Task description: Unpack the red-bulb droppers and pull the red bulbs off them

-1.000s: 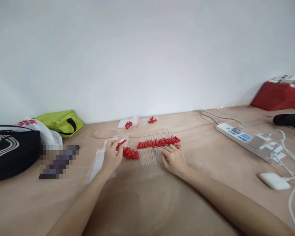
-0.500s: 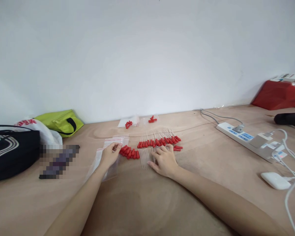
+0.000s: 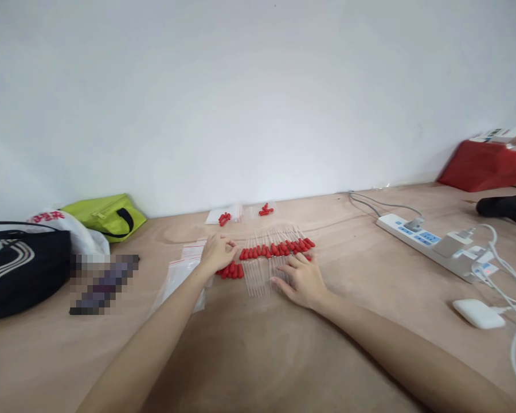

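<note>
A row of droppers with red rubber bulbs [image 3: 264,250] lies on the table, their thin stems pointing away from me. Directly below that row are several clear glass tubes [image 3: 254,280] without bulbs, laid side by side. My left hand [image 3: 217,253] hovers over a small pile of loose red bulbs [image 3: 233,271], its fingers loosely bent and apart near the row's left end; nothing shows in them. My right hand [image 3: 304,281] rests over the right-hand tubes with its fingers spread, fingertips near the bulbs, hiding part of them.
Clear zip bags [image 3: 181,278] lie left of the pile. Near the wall, two small bags carry red bulbs [image 3: 224,218]. A white power strip [image 3: 430,244] with cables and a white charger case [image 3: 479,314] occupy the right; a green bag [image 3: 105,215] and black bag [image 3: 26,272], the left.
My left hand has moved right and away from me, from the pile's left edge to over it. My right hand has slid slightly right, uncovering more glass tubes.
</note>
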{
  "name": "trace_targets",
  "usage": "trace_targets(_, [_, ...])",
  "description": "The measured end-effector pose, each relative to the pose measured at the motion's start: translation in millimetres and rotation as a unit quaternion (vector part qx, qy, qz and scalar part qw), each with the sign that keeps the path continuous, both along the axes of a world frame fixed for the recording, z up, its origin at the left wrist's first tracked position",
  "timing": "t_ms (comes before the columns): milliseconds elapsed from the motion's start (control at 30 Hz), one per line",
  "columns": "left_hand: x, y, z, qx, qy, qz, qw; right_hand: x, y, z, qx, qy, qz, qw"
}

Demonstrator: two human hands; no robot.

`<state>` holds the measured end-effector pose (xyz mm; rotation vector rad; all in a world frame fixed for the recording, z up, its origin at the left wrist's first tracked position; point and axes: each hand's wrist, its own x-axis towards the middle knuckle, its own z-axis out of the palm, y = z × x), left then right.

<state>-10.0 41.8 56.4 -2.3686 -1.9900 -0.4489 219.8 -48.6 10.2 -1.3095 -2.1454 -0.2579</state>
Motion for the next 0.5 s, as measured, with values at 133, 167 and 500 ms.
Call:
trace_targets(133, [14, 17, 0.2, -0.073, 0.0, 0.022, 0.997, 31, -2, -4.9, 0.044, 0.053, -0.005, 0.998])
trace_targets(167, [16, 20, -0.8, -0.095, -0.003, 0.027, 0.995, 37, -2, -5.4, 0.048, 0.07, -0.01, 0.996])
trace_targets(500, [23, 32, -1.8, -0.126, -0.098, 0.039, 0.986, 39, 3, -8.0, 0.054, 0.101, -0.041, 0.993])
